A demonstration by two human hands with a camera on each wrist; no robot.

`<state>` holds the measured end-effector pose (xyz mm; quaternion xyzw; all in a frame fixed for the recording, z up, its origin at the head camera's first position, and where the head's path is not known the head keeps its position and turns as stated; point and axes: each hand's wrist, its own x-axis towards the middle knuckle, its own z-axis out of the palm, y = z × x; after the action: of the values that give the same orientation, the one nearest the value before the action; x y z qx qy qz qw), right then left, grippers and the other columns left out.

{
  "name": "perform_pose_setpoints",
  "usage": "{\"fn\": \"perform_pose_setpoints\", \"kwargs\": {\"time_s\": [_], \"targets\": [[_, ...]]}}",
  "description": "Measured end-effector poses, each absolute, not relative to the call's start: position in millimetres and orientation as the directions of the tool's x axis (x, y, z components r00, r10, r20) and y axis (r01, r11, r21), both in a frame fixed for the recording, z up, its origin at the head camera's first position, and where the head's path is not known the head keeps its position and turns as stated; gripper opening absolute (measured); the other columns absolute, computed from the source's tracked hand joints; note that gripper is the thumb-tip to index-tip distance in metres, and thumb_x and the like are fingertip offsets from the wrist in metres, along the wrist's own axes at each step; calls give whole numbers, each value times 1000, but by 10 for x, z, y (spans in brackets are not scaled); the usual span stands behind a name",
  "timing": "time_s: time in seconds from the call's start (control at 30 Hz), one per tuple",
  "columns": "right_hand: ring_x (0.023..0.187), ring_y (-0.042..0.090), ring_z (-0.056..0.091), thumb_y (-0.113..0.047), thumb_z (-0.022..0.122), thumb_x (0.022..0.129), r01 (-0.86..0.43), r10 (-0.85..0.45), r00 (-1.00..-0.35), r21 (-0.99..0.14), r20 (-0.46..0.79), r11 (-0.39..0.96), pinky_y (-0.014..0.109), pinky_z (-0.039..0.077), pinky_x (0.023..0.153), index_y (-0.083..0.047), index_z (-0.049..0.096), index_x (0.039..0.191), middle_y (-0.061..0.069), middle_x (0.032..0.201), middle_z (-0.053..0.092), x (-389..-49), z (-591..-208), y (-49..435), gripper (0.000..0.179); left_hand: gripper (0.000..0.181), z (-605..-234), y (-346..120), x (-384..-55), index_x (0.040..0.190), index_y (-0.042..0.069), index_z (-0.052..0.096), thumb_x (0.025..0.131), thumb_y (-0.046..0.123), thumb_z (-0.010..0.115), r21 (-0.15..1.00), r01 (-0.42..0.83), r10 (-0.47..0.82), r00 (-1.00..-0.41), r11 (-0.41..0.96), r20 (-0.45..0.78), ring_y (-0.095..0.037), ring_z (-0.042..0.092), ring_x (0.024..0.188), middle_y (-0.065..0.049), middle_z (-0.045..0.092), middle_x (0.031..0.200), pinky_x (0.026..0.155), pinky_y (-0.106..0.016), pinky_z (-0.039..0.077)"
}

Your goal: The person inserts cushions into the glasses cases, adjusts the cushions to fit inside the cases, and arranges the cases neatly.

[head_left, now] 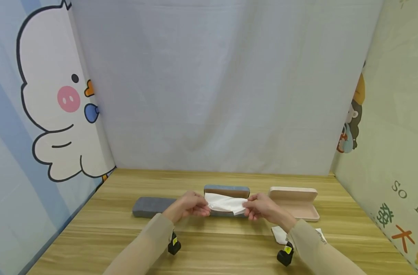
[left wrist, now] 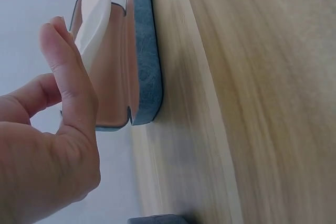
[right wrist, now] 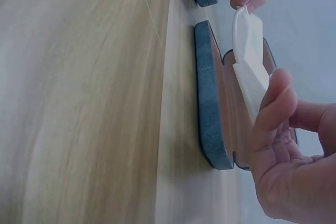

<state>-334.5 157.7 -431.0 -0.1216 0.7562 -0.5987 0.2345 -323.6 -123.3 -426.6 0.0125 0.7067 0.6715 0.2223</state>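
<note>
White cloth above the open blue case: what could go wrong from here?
1. The white cloth is pinched only near its ends by the left hand and right hand; it could slip or drop in crooked.
2. The raised lid of the blue case stands behind the cloth, so a bump might swing it down.
3. The right sleeve passes over a second white cloth and may drag it.

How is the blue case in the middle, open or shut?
Open. The blue case has its lid raised, and you can see the brown lining inside.
</note>
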Motion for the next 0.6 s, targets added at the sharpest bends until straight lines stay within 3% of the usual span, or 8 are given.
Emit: {"fn": "perform_pose_setpoints", "kwargs": {"time_s": [0.6], "targets": [[45,4,55,-7,56,95,129,-383,-898,-963,-215,238,15,46,42,3,47,97,-1,59,61,-3469,-4467,1521,14,20,-4462,-1166,-3421,104,-14,63,91,-2,52,956,-261,225,-932,130,-285,-12,67,54,-7,67,63,51,-21,57]]}}
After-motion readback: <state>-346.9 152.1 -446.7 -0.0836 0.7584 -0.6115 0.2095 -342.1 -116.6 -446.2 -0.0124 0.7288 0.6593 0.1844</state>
